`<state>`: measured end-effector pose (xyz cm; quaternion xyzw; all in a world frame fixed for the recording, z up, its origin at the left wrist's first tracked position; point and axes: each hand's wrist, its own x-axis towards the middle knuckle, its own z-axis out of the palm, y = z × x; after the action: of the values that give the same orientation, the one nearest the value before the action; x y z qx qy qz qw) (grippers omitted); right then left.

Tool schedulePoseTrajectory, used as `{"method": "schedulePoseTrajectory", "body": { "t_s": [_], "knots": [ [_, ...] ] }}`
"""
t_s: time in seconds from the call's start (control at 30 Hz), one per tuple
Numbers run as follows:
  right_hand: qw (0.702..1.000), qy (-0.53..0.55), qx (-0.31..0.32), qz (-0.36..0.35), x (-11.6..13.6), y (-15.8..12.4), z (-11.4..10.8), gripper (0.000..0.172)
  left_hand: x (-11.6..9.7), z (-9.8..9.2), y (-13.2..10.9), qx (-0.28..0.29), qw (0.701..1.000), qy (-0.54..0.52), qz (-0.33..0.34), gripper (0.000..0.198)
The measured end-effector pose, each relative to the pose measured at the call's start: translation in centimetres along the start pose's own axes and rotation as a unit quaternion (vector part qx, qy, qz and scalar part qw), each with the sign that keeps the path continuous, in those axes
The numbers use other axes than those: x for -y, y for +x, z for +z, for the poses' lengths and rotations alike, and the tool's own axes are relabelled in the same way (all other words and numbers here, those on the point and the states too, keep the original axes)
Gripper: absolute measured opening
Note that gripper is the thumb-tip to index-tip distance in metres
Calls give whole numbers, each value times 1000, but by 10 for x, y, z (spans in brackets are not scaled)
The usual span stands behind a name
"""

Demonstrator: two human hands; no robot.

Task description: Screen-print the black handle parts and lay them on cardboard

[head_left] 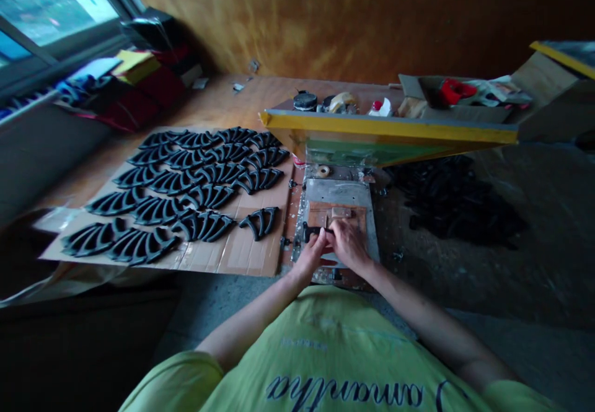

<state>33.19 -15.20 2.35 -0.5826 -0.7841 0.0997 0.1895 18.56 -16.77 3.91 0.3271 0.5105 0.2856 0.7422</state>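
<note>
Both my hands meet over a brown jig block (337, 214) on a grey metal plate (337, 192). My left hand (312, 252) pinches the left end of a black curved plastic piece (312, 232) lying on the jig. My right hand (346, 241) rests closed over the same piece, with its fingers pressing down on it. Most of the piece is hidden under my hands.
A raised yellow-framed printing screen (390, 128) hangs tilted over the plate. Several black curved pieces (186, 192) lie in rows on a cardboard sheet (242, 254) at left. A dark heap of more pieces (453, 198) lies right. Pots and bottles (341, 102) stand behind.
</note>
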Motion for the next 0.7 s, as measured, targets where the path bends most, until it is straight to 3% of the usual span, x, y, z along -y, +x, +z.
{"method": "schedulePoseTrajectory", "body": {
  "t_s": [0.07,0.13,0.2,0.3,0.4,0.5,0.6,0.7],
  "knots": [
    [994,50,11,-101,-3,-4,-5,12,7,-10,3,-50,998,-40,15,60],
    [993,55,-5,-107,-39,-8,-17,16,4,-39,10,-117,992,-28,34,57],
    [999,-20,-43,1,-102,-11,-32,20,1,-83,15,-195,980,23,42,54],
    [966,-158,-39,202,-208,-22,-49,29,6,-154,20,-318,939,131,-11,52],
    [940,-177,-44,287,-275,-40,-49,42,15,-200,25,-374,892,236,-91,58],
    [934,-175,-32,309,-294,-55,-42,41,15,-218,34,-379,870,295,-113,60],
    [935,-179,13,305,-289,-59,-43,31,7,-224,40,-370,853,347,-119,60],
    [935,-184,17,302,-276,-56,-61,23,-2,-226,37,-359,836,387,-150,64]
  ]
}}
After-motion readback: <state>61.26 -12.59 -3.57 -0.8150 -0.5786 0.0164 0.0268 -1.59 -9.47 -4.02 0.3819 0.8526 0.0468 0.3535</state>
